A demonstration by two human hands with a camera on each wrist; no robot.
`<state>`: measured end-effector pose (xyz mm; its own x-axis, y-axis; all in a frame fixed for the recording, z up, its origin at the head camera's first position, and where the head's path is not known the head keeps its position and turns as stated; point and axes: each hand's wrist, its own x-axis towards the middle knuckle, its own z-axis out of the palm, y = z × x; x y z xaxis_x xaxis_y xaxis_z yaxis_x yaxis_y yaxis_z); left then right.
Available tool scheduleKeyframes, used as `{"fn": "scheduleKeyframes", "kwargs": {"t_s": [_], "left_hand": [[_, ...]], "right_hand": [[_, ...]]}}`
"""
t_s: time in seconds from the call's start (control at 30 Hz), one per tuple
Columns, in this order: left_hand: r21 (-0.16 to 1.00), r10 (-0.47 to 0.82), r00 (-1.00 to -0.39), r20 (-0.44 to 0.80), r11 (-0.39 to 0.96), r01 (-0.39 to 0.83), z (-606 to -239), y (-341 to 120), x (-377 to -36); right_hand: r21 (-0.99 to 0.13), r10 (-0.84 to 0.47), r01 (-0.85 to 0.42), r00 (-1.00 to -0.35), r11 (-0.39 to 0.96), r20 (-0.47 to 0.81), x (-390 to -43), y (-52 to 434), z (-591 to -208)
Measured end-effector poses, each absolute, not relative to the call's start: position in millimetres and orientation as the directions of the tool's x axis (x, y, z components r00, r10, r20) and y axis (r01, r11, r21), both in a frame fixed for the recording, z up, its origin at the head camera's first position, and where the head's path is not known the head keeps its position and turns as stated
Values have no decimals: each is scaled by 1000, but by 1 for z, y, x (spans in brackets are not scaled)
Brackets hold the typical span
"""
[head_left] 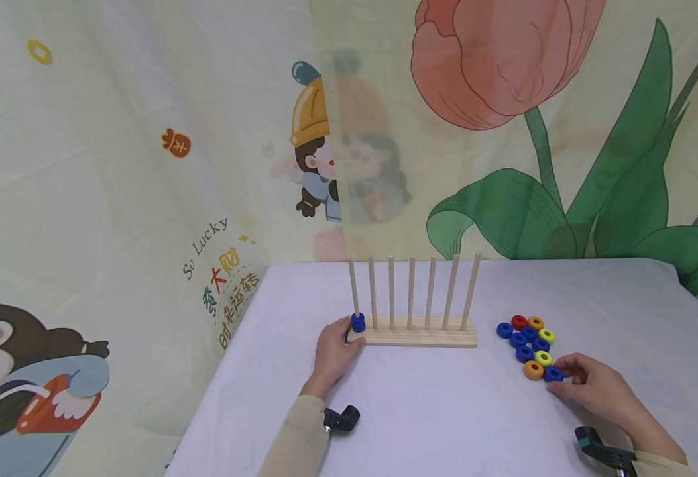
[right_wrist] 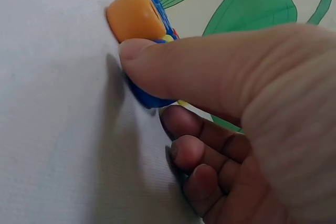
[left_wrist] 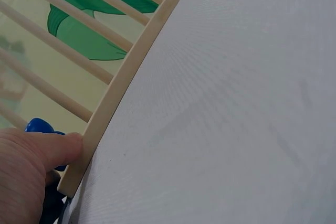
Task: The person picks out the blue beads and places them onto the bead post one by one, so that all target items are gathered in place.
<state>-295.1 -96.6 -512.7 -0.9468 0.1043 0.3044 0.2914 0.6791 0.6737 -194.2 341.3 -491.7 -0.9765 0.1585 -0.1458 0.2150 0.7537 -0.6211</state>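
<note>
Left hand: the left hand [head_left: 333,351] lies on the white table [head_left: 420,411] at the left end of the wooden peg rack [head_left: 415,336], fingers straight and relaxed, thumb tip pressed to the base's edge, nothing gripped.
Peg rack: seven upright pegs on a flat base; only the leftmost peg carries a blue ring [head_left: 357,322], sitting low at its foot, just beside the fingertips.
Loose rings: a cluster [head_left: 527,341] of blue, red, orange and yellow rings lies right of the rack, well apart from it.
Right hand: the right hand [head_left: 593,387] rests at the cluster's near end, thumb and fingers pinching a blue ring [head_left: 553,374] lying on the table beside an orange ring [head_left: 533,370].
Left wrist view: shows the thumb [left_wrist: 52,148] against the base.
Right wrist view: shows the pinch close up, thumb [right_wrist: 210,66] over the blue ring [right_wrist: 149,98].
</note>
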Motion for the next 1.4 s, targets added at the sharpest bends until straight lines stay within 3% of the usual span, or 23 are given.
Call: {"fn": "scheduleKeyframes", "kwargs": {"t_s": [0.87,1.4], "left_hand": [[671,99,-949,299,685,283,-510,-96,-294],[670,103,-948,301,684,288,-510,-96,-294]], "right_hand": [[-578,264,236,-964,781,-36,-193,338,-491],[-720,373,201,-924,665,87,-191,319,-482]]}}
